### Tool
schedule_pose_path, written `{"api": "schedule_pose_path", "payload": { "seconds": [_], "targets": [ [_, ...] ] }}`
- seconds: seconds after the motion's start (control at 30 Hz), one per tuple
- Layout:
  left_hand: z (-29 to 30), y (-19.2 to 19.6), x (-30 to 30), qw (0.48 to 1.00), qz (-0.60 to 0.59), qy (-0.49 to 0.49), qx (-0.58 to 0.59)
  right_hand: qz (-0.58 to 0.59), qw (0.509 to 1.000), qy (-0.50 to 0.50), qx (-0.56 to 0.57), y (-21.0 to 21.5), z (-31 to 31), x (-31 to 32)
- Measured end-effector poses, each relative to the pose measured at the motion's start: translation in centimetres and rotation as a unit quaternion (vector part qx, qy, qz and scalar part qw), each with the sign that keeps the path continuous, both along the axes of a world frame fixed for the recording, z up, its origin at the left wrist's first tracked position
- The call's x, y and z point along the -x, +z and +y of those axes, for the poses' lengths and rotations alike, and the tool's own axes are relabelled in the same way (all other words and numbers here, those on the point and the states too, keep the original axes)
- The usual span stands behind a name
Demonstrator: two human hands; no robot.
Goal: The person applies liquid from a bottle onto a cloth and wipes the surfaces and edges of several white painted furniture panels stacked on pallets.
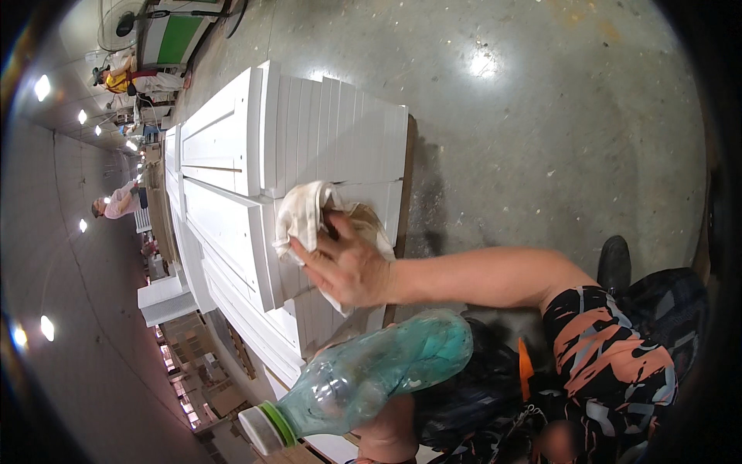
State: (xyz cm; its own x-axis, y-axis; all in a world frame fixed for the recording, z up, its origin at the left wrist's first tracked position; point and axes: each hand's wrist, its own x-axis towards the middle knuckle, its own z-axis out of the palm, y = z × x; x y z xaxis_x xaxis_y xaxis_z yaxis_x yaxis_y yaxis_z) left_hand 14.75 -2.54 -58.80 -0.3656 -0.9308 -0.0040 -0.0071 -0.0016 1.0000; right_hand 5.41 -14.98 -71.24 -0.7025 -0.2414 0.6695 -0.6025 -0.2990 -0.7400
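My right hand [348, 267] is closed around a crumpled off-white cloth [305, 213], holding it against the edges of stacked white panels [332, 131]. These panels have recessed faces like cabinet doors, and their edges form an even block. A translucent blue-green plastic bottle [363, 371] with a white cap and a lime-green neck ring lies across the lower middle of the view. My left hand [382, 429] grips it from behind, its fingers mostly hidden or seen blurred through the plastic. The bottle is close to the stack's lower corner.
The scene appears turned sideways, with the ceiling at the left. Grey concrete floor [525, 139] spreads beside the stack, which rests on a wooden base [407, 178]. A person [127, 81] in yellow and another in pink [122, 203] stand far off. A green-and-white machine [176, 39] is in the upper left.
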Motion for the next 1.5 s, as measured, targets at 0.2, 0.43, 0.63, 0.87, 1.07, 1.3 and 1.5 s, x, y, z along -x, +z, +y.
{"api": "schedule_pose_path", "payload": {
  "seconds": [0.2, 0.43, 0.63, 0.87, 1.07, 1.3, 1.5],
  "targets": [
    [0.6, 0.4, -2.8, 0.961, -0.226, 0.045, 0.152, -0.103, 0.992, 0.053, -0.049, 1.0, -1.1, 8.8],
    [-0.2, 0.7, -2.3, 0.999, -0.003, 0.025, 0.026, -0.072, 0.995, -0.016, -0.068, 1.5, -0.7, 2.8],
    [0.4, 0.9, -3.4, 0.972, -0.183, -0.004, 0.149, 0.037, 0.996, 0.049, -0.057, -0.5, 0.7, 1.9],
    [0.7, 1.2, -2.5, 0.981, -0.133, 0.0, 0.139, -0.122, 0.992, -0.022, -0.025, 3.2, -0.6, 8.7],
    [-0.1, -0.2, -1.8, 0.983, -0.121, 0.015, 0.137, 0.083, 0.984, 0.102, -0.119, 0.0, 1.8, -0.6],
    [1.5, 4.8, -0.3, 0.96, 0.067, 0.106, -0.251, 0.013, 0.996, -0.002, -0.092, 1.2, 0.4, 5.0],
    [1.1, 0.4, -2.2, 0.999, 0.021, 0.017, 0.036, 0.026, 0.997, 0.01, -0.074, -0.6, 0.9, -0.7]
  ]
}}
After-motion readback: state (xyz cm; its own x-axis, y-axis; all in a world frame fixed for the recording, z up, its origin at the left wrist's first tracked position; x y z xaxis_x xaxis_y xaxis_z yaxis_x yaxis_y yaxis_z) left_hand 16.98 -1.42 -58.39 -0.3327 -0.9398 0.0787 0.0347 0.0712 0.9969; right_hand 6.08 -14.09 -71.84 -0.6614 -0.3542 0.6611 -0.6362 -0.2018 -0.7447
